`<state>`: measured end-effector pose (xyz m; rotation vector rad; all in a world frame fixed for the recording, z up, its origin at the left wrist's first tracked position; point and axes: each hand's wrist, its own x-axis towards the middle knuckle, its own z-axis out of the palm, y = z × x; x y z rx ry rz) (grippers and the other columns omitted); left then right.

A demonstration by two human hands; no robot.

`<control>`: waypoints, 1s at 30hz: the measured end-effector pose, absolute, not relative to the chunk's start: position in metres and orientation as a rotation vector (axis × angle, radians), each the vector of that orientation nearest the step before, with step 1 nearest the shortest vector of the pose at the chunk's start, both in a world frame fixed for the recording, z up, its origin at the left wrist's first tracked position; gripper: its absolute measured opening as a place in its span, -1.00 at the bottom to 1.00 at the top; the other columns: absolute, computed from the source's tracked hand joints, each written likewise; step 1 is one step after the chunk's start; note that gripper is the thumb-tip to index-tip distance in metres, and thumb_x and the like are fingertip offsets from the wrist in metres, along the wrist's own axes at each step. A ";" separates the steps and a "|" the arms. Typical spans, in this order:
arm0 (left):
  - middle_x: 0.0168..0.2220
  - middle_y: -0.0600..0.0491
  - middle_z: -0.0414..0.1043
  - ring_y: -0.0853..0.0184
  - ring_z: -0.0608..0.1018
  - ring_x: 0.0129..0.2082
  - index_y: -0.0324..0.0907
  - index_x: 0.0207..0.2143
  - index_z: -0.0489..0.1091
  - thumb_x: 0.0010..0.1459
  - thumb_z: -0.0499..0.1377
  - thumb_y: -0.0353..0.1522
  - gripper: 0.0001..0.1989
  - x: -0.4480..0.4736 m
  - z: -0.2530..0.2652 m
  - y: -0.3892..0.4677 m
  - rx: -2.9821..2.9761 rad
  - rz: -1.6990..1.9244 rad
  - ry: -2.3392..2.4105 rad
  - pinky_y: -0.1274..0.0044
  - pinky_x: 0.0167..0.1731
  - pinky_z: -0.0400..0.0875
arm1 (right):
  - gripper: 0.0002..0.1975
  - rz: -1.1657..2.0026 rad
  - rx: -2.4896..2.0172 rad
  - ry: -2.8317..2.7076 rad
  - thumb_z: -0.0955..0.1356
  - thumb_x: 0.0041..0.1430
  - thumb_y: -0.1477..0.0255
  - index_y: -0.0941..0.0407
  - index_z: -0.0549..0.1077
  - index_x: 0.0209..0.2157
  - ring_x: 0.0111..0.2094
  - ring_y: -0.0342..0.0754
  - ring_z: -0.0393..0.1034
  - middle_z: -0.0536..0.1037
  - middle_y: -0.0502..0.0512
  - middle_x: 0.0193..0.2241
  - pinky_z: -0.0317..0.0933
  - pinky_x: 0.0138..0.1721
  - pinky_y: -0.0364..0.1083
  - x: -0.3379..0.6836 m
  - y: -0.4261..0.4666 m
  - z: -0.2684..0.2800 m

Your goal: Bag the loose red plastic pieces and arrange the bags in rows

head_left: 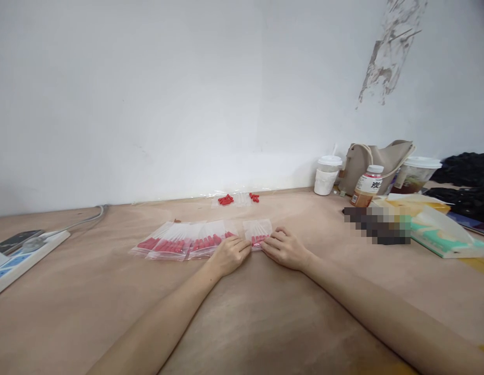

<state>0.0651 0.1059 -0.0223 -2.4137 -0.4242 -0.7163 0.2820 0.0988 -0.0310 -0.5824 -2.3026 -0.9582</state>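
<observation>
Between my hands lies a small clear zip bag (257, 229) on the table, with several thin pale sticks with red ends inside it. My left hand (232, 255) is closed at the bag's near left corner, fingertips on its edge. My right hand (284, 249) pinches the near right corner with fingers bent. Left of them, several filled zip bags (167, 245) overlap in a row, holding similar red-ended pieces. The fingers of my left hand cover part of the closest one. Farther back are loose red pieces (225, 200) and a smaller red pile (254, 197) on clear plastic.
A power strip (31, 263) with a cable stands at the left. On the right are a white cup (328, 174), a bottle (367, 186), a grey bag (351, 166), a lidded drink cup (416, 174) and a tissue pack (447, 234). A wall (187, 104) borders the table's back.
</observation>
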 end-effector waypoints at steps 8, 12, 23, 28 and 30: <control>-0.44 0.01 0.43 0.39 0.47 -0.42 -0.27 -0.44 0.35 0.17 -0.06 -0.54 -0.77 0.063 -0.024 0.108 -2.388 -0.755 -0.472 0.53 -0.35 0.39 | -0.79 -1.112 -0.424 -2.280 0.18 0.14 0.58 0.16 0.40 -0.47 -0.44 -0.17 0.17 0.39 0.00 -0.54 0.02 -0.25 -0.07 0.254 0.103 -0.023; -0.38 -0.01 0.45 0.38 0.49 -0.38 -0.28 -0.41 0.36 0.17 -0.06 -0.54 -0.78 0.063 -0.022 0.107 -2.375 -0.787 -0.442 0.51 -0.31 0.40 | -0.75 -1.139 -0.394 -2.283 0.15 0.16 0.59 0.16 0.39 -0.48 -0.46 -0.18 0.17 0.37 -0.01 -0.56 0.02 -0.24 -0.07 0.255 0.104 -0.023; -0.36 0.02 0.48 0.41 0.50 -0.33 -0.24 -0.38 0.38 0.14 -0.03 -0.55 -0.80 0.066 -0.022 0.103 -2.411 -0.965 -0.479 0.49 -0.16 0.40 | -0.80 -1.166 -0.491 -2.221 0.17 0.14 0.58 0.16 0.37 -0.47 -0.46 -0.17 0.18 0.37 0.00 -0.57 -0.05 -0.14 -0.04 0.262 0.101 -0.025; -0.33 0.01 0.48 0.38 0.51 -0.28 -0.24 -0.37 0.39 0.13 -0.01 -0.53 -0.81 0.063 -0.023 0.103 -2.387 -0.996 -0.463 0.51 -0.21 0.44 | -0.76 -1.171 -0.648 -2.261 0.14 0.14 0.58 0.15 0.35 -0.51 -0.51 -0.18 0.11 0.32 -0.01 -0.60 -0.06 -0.11 0.00 0.271 0.103 -0.022; -0.33 0.00 0.48 0.36 0.51 -0.27 -0.25 -0.37 0.39 0.12 -0.01 -0.53 -0.81 0.063 -0.024 0.104 -2.380 -1.000 -0.470 0.51 -0.21 0.44 | -0.76 -1.175 -0.692 -2.276 0.14 0.14 0.59 0.15 0.36 -0.49 -0.51 -0.18 0.10 0.32 -0.01 -0.59 -0.07 -0.10 0.01 0.277 0.105 -0.022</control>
